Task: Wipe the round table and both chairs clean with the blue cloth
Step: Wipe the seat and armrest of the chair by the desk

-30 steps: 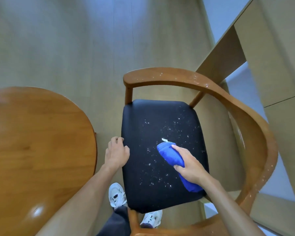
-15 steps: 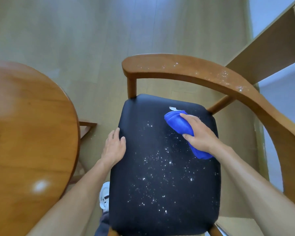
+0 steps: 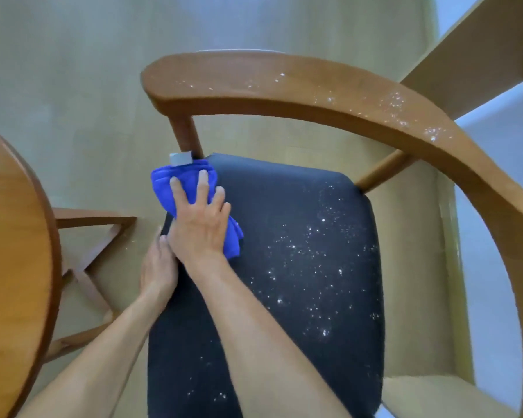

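1. The floor (image 3: pixel 73 70) under my view is pale wood-look planking, smooth and matte.
2. The chair (image 3: pixel 329 95) fills the middle and right: a curved armrest-and-back rail of warm brown varnished wood sweeps round in one bent band, dusted with white specks along its top.
3. Its seat cushion (image 3: pixel 299 282) is a squarish black pad with rounded corners and a fine woven texture. White crumbs are scattered thickly over its centre and right half.
4. The round table (image 3: pixel 9 267) shows at the left edge as a glossy orange-brown wooden arc with visible grain. Beneath its rim I see crossed wooden base struts (image 3: pixel 88 257).
5. My right hand (image 3: pixel 200 224) lies on the seat's far-left corner, its grip spread flat with straight fingers pressing down on the cloth.
6. My left hand (image 3: pixel 157 267) rests along the seat's left edge, just beside the right wrist. Its grip looks relaxed and apart, holding nothing.
7. The blue cloth (image 3: pixel 163 185) is bunched microfibre, plush and bright, under the right palm, touching the cushion by the armrest post.
8. A small grey-white tag (image 3: pixel 180 158) sticks out of the cloth's far end.
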{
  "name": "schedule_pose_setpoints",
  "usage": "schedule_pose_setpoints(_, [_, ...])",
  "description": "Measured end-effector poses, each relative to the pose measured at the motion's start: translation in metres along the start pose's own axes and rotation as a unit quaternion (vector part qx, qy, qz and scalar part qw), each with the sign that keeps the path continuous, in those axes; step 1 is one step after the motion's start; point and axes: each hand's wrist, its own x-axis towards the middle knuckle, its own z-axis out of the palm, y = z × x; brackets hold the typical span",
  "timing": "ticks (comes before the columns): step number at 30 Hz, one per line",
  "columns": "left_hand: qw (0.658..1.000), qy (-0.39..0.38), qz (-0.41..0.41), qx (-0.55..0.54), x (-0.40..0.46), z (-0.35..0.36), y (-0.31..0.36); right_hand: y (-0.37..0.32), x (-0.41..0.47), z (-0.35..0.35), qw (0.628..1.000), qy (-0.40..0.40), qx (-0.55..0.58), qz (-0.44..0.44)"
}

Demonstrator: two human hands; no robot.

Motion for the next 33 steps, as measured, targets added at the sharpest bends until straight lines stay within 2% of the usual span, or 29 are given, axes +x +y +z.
schedule_pose_setpoints(5, [0.999,0.024,-0.007,0.025,0.005,0.009,0.004,0.010,0.006,0.022,0.994,0.025,-0.102,-0.008])
schedule_pose_setpoints(8, [0.998,0.041,0.003,0.048,0.005,0.015,0.004,0.040,0.006,0.009,0.992,0.041,-0.096,-0.076])
schedule_pose_setpoints(10, [0.998,0.035,0.001,0.043,0.005,0.013,0.002,0.083,0.005,-0.009,0.992,0.067,-0.075,-0.076])
schedule_pose_setpoints(15, [0.998,0.044,0.003,0.048,0.002,0.014,0.003,0.232,-0.039,-0.058,0.983,0.133,-0.012,0.128])
schedule_pose_setpoints(17, [0.998,0.048,0.005,0.040,0.002,0.015,0.005,0.261,-0.060,-0.067,0.974,0.143,0.008,0.178])
schedule_pose_setpoints(21, [0.999,0.039,0.005,0.027,0.003,0.014,0.003,0.261,-0.066,-0.074,0.947,0.201,0.056,0.245])
schedule_pose_setpoints(24, [0.999,0.031,0.003,0.031,0.004,0.013,0.003,0.257,-0.071,-0.084,0.943,0.241,-0.046,0.224])
schedule_pose_setpoints(26, [0.999,0.030,0.003,0.030,0.004,0.012,0.003,0.258,-0.073,-0.089,0.950,0.223,-0.094,0.199])
schedule_pose_setpoints(29, [0.999,0.026,-0.005,0.036,0.004,0.011,0.001,0.238,-0.060,-0.076,0.968,0.117,0.076,0.209])
schedule_pose_setpoints(30, [0.999,0.022,-0.007,0.036,0.004,0.010,0.000,0.230,-0.055,-0.069,0.968,0.093,0.092,0.216])
schedule_pose_setpoints(33, [0.999,0.011,-0.006,0.031,0.005,0.008,-0.001,0.227,-0.052,-0.060,0.963,0.105,0.109,0.223])
